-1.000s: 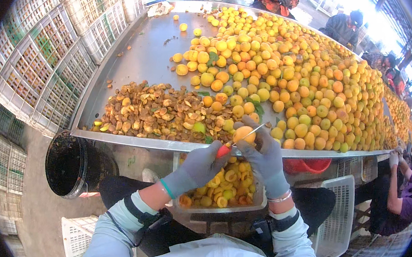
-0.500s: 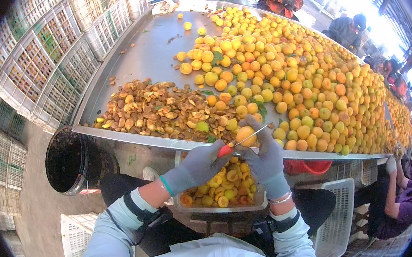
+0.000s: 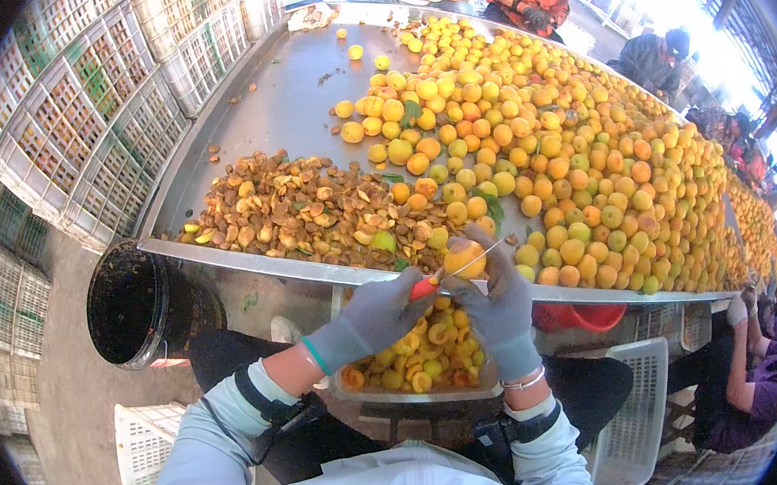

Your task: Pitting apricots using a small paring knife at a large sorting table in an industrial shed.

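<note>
In a grey glove, my left hand is closed round the red handle of a small knife. The thin blade lies against a yellow-orange apricot, across its side. My right hand, gloved too, grips that apricot between thumb and fingers, just over the table's front edge. Below both hands sits a crate of halved apricots. Left of my hands, a heap of brown pits and scraps lies on the metal table. Whole apricots are piled to the right.
A black bucket stands on the floor at left, near stacked white crates. Under the table is a red basin; a white crate stands beside my right leg. Other people work around the table.
Both hands stay close together with the same apricot and knife. The apricot and blade have shifted very slightly; otherwise little differs.
</note>
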`<action>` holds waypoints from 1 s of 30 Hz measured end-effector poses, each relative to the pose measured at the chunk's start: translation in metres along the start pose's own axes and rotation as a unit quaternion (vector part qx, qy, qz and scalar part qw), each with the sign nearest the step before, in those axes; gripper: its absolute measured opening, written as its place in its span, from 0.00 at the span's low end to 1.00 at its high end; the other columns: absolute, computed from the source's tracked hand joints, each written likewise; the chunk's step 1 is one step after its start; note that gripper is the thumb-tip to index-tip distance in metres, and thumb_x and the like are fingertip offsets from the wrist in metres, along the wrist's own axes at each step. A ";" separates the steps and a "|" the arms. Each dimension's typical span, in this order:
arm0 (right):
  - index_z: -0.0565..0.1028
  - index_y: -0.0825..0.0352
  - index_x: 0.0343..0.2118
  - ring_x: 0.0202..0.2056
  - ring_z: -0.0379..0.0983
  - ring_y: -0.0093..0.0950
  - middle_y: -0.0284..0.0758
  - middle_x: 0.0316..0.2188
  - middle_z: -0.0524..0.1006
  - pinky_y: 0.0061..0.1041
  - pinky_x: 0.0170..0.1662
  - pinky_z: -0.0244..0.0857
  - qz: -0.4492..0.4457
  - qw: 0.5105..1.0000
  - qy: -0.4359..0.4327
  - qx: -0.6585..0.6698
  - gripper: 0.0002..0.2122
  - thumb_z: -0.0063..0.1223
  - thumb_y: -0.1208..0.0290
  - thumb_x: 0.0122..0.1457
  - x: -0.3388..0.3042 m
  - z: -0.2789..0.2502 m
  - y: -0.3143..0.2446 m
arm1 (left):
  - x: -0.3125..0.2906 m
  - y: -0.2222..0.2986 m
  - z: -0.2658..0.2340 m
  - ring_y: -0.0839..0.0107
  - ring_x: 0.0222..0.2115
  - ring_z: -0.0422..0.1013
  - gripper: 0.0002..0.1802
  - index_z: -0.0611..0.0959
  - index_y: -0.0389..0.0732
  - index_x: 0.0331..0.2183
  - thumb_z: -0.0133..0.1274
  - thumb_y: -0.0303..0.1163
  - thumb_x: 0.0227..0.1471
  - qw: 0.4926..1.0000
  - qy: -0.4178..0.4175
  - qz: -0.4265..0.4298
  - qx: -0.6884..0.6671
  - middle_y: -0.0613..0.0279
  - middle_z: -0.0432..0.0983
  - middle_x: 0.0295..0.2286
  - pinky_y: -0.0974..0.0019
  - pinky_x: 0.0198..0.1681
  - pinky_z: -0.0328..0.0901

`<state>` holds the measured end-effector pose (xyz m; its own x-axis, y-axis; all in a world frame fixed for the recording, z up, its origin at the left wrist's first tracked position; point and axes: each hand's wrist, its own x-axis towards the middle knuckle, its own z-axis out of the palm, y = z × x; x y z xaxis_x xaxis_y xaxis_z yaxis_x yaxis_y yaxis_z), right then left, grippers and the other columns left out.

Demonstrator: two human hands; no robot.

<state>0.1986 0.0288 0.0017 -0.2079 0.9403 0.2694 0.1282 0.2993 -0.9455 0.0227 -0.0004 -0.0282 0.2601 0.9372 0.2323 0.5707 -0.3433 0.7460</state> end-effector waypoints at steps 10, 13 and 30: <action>0.65 0.72 0.50 0.47 0.68 0.24 0.36 0.45 0.72 0.25 0.50 0.62 0.132 0.972 -0.104 0.161 0.24 0.55 0.65 0.54 0.005 -0.013 0.005 | 0.010 0.020 -0.030 0.51 0.25 0.72 0.16 0.74 0.42 0.37 0.54 0.39 0.48 0.995 0.072 0.060 -0.044 0.51 0.73 0.23 0.54 0.26 0.65; 0.62 0.72 0.52 0.47 0.66 0.25 0.35 0.44 0.71 0.25 0.52 0.58 0.175 0.945 -0.203 0.188 0.23 0.48 0.63 0.58 -0.006 -0.009 0.016 | 0.013 0.024 -0.033 0.55 0.32 0.72 0.27 0.74 0.44 0.43 0.60 0.44 0.41 0.994 0.071 0.080 0.034 0.53 0.73 0.33 0.57 0.29 0.67; 0.65 0.68 0.44 0.33 0.69 0.24 0.36 0.37 0.72 0.25 0.31 0.65 0.101 0.972 0.030 0.208 0.20 0.33 0.53 0.64 -0.011 0.039 0.039 | 0.018 0.009 -0.004 0.61 0.24 0.74 0.11 0.78 0.39 0.30 0.59 0.32 0.41 0.975 0.205 0.083 -0.027 0.59 0.76 0.23 0.67 0.29 0.67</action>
<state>0.1680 0.0236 -0.0452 -0.1608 0.9846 0.0683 -0.2455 0.0272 -0.9690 0.0297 0.0134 -0.0146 0.0054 0.8192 0.5735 0.5024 -0.4982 0.7067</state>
